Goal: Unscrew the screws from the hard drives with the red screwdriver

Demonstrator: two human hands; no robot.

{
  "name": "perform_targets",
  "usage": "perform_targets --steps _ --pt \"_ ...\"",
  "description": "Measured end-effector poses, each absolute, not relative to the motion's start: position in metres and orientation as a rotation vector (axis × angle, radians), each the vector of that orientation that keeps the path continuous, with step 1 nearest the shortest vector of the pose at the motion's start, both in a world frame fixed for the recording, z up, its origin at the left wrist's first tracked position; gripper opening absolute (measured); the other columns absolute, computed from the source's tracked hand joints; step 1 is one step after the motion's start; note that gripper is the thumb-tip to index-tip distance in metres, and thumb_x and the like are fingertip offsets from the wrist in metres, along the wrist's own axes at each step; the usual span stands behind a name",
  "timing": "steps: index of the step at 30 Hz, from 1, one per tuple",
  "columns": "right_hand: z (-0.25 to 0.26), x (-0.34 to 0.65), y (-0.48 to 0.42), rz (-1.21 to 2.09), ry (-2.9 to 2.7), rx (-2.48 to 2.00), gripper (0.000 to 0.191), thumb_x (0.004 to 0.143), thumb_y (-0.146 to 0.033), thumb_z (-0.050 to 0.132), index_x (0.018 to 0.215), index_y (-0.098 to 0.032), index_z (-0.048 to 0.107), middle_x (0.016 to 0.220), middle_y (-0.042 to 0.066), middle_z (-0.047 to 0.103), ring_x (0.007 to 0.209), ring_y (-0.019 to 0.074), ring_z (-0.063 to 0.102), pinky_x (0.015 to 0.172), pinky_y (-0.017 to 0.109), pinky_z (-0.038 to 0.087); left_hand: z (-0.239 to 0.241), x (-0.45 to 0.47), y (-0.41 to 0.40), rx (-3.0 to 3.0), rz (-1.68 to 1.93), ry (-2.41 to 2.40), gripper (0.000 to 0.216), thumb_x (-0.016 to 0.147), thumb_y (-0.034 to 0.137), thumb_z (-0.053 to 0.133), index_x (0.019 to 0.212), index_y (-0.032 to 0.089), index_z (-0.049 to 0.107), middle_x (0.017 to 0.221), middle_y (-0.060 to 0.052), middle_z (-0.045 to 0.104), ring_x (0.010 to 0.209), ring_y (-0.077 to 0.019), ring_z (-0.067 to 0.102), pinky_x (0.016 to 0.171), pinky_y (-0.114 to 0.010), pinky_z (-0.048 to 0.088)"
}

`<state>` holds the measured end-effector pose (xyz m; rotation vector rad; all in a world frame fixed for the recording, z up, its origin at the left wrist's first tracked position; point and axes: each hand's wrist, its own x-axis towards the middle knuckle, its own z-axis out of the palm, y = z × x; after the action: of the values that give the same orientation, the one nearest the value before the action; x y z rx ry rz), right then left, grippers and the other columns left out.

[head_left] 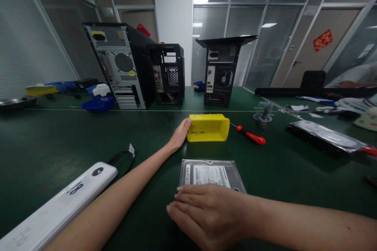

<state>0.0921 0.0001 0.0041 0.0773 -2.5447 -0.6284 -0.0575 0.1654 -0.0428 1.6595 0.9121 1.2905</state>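
My left hand (178,135) grips the left end of a small yellow bin (209,128), which is tipped with its opening facing me. Closer in, a hard drive (210,173) lies on the green table with its white label up. My right hand (212,213) is over the drive's near edge and covers that part of it. Its fingers are pressed together and point left; whatever is under or between them is hidden. Right of the bin lies a screwdriver (250,135) with a red and black handle, its shaft pointing toward the bin.
A white power bank (64,208) with a cable lies at left. Computer cases (123,66), (167,72) and a third case (220,72) stand behind. A blue bin (98,104) is back left. At right are a clear container (263,113) and a silver-topped drive (326,137).
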Motion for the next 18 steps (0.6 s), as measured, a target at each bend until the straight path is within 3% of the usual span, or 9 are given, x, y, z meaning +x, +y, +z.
perform_targets --steps 14,18 --pt "0.002 0.093 -0.012 -0.72 -2.513 -0.016 0.03 0.092 -0.013 0.042 0.101 -0.002 0.069 0.094 0.008 0.076 0.091 0.0186 0.069 0.092 0.031 0.05 -0.043 -0.059 0.164 1.677 1.26 0.927 0.05 0.095 0.054 0.042 0.125 0.015 0.052 0.125 -0.011 0.057 0.115 -0.026 0.054 0.102 -0.05 0.038" --pt "-0.009 0.09 -0.014 -0.766 -2.461 -0.052 0.03 0.093 -0.014 0.043 0.099 -0.003 0.07 0.093 0.008 0.076 0.092 0.0189 0.069 0.09 0.031 0.051 -0.044 -0.06 0.166 1.669 1.236 0.933 0.056 0.092 0.06 0.039 0.127 0.018 0.052 0.126 -0.01 0.058 0.115 -0.026 0.055 0.102 -0.044 0.039"
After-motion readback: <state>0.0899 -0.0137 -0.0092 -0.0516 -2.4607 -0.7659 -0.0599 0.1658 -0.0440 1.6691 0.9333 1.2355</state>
